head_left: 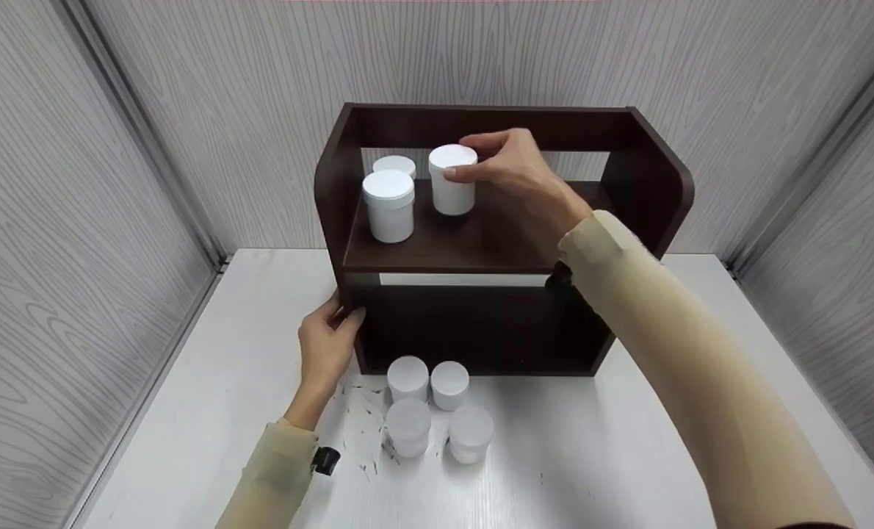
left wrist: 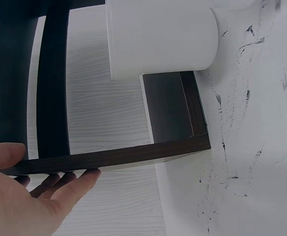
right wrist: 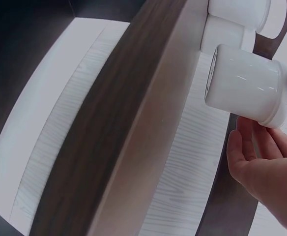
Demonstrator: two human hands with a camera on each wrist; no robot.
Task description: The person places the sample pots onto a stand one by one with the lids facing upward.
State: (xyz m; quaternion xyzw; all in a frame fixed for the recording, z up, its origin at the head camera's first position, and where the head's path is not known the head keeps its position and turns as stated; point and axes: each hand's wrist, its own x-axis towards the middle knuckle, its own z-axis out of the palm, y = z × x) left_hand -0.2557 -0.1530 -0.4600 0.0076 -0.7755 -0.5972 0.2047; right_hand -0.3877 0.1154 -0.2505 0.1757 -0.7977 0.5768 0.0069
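Note:
My right hand (head_left: 514, 165) pinches a white lidded jar (head_left: 452, 192) near its lid, over the upper shelf of a dark brown wooden rack (head_left: 503, 239). In the right wrist view the jar (right wrist: 244, 83) hangs with its base just above the shelf board, thumb and fingers on either side of the lid. Two more white jars stand to its left on that shelf, the front one (head_left: 390, 209) partly covering the rear one (head_left: 395, 163). Low on the rack's left side panel, my left hand (head_left: 325, 349) grips the edge, thumb inside and fingers outside (left wrist: 74, 191).
Several white jars stand on the white table (head_left: 591, 455) in front of the rack, among them a smaller jar (head_left: 450, 386) and a frosted-topped one (head_left: 471, 435). Dark scuff marks surround them. Grey wood-grain panels (head_left: 481, 51) enclose the table at the back and sides.

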